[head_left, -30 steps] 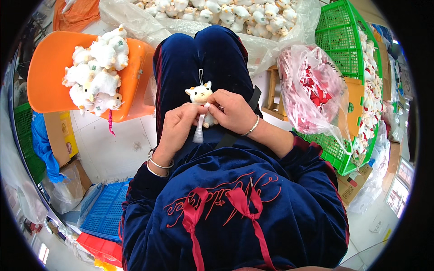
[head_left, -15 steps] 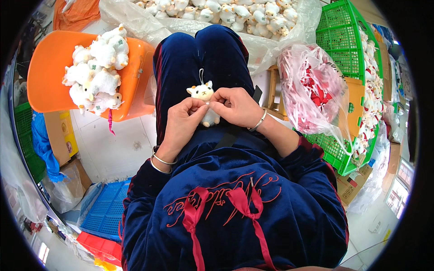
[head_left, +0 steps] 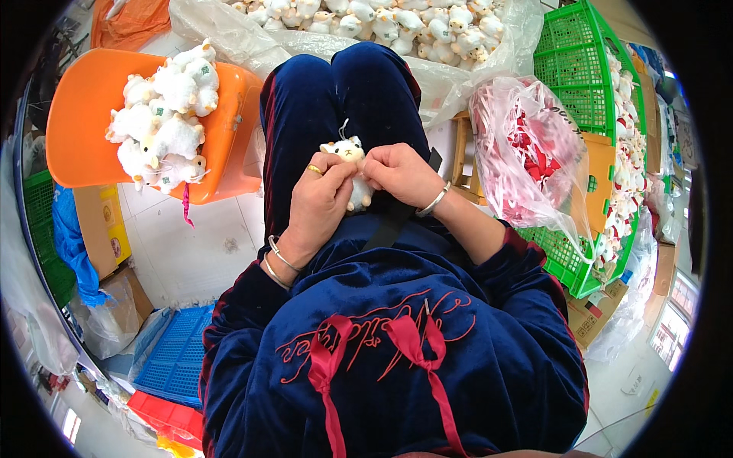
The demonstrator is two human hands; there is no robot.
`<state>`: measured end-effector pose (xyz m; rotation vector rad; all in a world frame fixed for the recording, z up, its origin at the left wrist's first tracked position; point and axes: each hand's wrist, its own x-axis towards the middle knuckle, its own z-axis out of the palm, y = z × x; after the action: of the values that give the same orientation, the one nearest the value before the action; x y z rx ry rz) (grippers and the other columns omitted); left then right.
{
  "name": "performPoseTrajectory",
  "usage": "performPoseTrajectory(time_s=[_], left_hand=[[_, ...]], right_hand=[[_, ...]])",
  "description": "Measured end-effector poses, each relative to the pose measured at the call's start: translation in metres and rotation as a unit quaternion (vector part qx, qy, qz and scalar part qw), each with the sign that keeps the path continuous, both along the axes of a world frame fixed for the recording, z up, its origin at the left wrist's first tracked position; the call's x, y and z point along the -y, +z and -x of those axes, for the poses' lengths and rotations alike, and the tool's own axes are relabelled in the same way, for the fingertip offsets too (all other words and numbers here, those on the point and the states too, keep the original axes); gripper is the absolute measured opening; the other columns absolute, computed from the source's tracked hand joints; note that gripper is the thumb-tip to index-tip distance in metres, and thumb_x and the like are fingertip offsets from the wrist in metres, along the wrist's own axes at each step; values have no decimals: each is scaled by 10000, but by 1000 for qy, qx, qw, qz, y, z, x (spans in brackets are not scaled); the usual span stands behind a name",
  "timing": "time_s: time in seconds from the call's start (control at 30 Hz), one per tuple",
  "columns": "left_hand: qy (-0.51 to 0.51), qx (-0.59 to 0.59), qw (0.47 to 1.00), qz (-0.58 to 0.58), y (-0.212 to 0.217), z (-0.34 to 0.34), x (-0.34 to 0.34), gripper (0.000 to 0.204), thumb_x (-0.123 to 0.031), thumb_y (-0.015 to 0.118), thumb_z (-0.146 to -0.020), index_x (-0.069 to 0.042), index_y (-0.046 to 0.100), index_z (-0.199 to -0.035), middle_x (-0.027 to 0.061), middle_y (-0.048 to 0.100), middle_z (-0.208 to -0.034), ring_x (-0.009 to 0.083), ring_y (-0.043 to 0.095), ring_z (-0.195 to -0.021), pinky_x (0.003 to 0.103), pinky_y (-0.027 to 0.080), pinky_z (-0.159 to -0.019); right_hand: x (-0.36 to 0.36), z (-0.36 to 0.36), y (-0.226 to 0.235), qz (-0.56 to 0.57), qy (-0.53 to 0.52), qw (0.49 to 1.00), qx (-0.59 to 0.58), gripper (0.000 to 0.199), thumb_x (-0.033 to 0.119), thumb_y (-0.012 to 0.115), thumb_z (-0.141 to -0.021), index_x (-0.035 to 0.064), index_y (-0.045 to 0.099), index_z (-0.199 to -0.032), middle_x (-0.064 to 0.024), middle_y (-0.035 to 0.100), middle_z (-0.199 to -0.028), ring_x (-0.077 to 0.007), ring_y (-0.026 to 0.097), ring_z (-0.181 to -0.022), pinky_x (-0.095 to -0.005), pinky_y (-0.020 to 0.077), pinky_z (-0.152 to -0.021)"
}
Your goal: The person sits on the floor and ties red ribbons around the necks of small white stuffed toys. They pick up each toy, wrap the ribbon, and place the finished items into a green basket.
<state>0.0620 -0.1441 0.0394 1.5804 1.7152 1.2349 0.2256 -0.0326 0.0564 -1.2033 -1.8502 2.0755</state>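
A small white plush animal (head_left: 357, 192) with a pale face, orange horns and a thin white hanging loop rests upright against my lap. My left hand (head_left: 321, 200) has its fingers closed at the toy's neck, on the left side. From the right, my right hand (head_left: 398, 175) pinches at the same spot, thumb and forefinger together. The two sets of fingertips almost meet over the toy's chest and cover its neck. Anything fine between the fingertips is hidden.
Several white plush toys (head_left: 164, 122) lie piled on an orange chair (head_left: 80, 122) at left. More fill a clear plastic bag (head_left: 221, 34) beyond my knees. At right, a bag of red and pink ribbons (head_left: 527, 145) sits by a green crate (head_left: 569, 69). A blue crate (head_left: 179, 355) stands lower left.
My left hand has turned and moved slightly right, so its knuckles and a ring now show. My right hand has shifted a little left and nearer. The toy tilts slightly.
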Motion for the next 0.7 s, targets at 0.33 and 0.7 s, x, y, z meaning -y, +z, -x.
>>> performPoseTrajectory(time_s=[0.33, 0.7], left_hand=[[-8, -16, 1000, 17, 5, -4, -3, 118, -36, 761, -858, -14, 746, -974, 97, 660, -973, 260, 680, -878, 349, 565, -754], [6, 61, 998, 21, 2, -1, -2, 65, 2, 723, -918, 19, 726, -981, 116, 668, -971, 246, 675, -846, 304, 536, -743]], right_hand=[[-5, 0, 4, 103, -14, 994, -27, 258, 189, 617, -1025, 19, 672, -838, 42, 595, -718, -38, 484, -603, -218, 371, -539], [-7, -4, 24, -238, 124, 959, 94, 236, 181, 590, -978, -12, 721, -946, -221, 711, -848, -401, 701, -805, -451, 554, -752]])
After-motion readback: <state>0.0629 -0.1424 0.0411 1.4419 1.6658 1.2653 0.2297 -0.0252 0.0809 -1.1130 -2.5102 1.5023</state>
